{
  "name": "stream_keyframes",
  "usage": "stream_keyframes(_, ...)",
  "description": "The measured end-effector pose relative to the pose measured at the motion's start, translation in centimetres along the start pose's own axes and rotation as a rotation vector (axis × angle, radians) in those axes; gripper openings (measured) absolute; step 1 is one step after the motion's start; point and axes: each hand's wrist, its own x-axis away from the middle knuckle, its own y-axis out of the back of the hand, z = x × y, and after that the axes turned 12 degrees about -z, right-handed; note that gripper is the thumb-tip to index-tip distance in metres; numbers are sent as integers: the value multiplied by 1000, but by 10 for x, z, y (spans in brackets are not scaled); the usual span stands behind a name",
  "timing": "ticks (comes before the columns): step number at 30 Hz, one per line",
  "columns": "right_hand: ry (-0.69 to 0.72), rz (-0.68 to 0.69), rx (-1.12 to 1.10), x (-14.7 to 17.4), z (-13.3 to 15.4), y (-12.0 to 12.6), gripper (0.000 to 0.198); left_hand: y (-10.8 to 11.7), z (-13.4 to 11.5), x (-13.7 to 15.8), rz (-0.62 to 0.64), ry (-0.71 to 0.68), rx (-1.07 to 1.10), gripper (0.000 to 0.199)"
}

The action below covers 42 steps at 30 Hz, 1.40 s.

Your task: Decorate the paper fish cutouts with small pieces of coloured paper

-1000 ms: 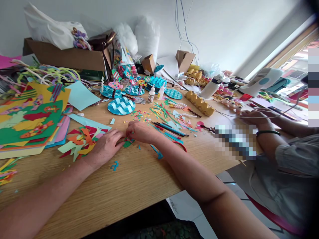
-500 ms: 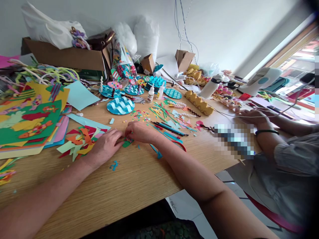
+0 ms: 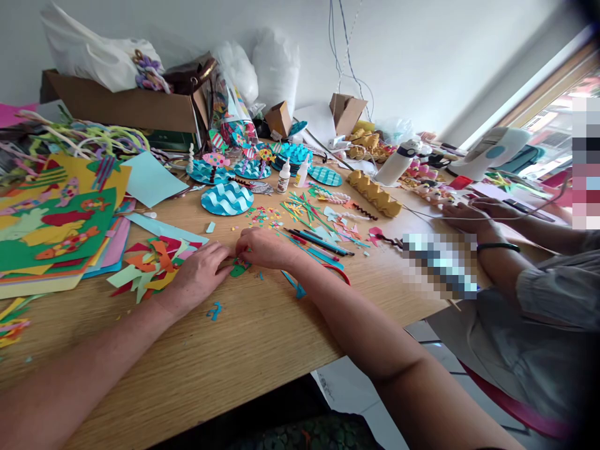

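Both our left hand (image 3: 199, 273) and right hand (image 3: 262, 248) curl at a green cutout (image 3: 239, 270); we cannot tell whether either grips it.

The table (image 3: 197, 369) is showing a smooth wood surface with visible grain and a soft shine. The small green piece (image 3: 238, 271) is looking like matt paper, and the cut scraps (image 3: 145, 272) are showing the same dull finish. The white bottle (image 3: 284, 179) is appearing as smooth plastic. The yellow carton strip (image 3: 374, 194) is presenting rough, dull pulp, while the brown bag (image 3: 203, 74) is reflecting light on its glossy skin.
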Motion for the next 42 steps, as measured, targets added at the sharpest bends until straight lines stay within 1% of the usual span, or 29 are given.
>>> stream_keyframes(15,-4,31,8,1,3,5,23,1,-1,-1,1,18,-25,15)
stream_keyframes(19,-48,-10,-31,2,3,7,24,1,-2,-1,0,18,-11,17)
stream_keyframes(22,-43,-39,-32,2,2,5,24,1,-2,-1,11,30,-12,17)
stream_keyframes(26,-13,-21,-19,2,0,1,24,0,-1,-1,14,37,-20,19)
stream_keyframes(32,-40,-45,-27,2,1,2,23,0,-1,-1,3,29,-1,19)
stream_keyframes(35,-33,-27,-12,2,0,0,23,0,-2,-1,16,35,-2,19)
stream_keyframes(39,-25,-48,-9,2,-1,-1,24,1,-2,-2,23,37,-1,19)
stream_keyframes(42,-19,-35,-2,1,-1,-3,24,1,-1,-1,33,37,18,19)
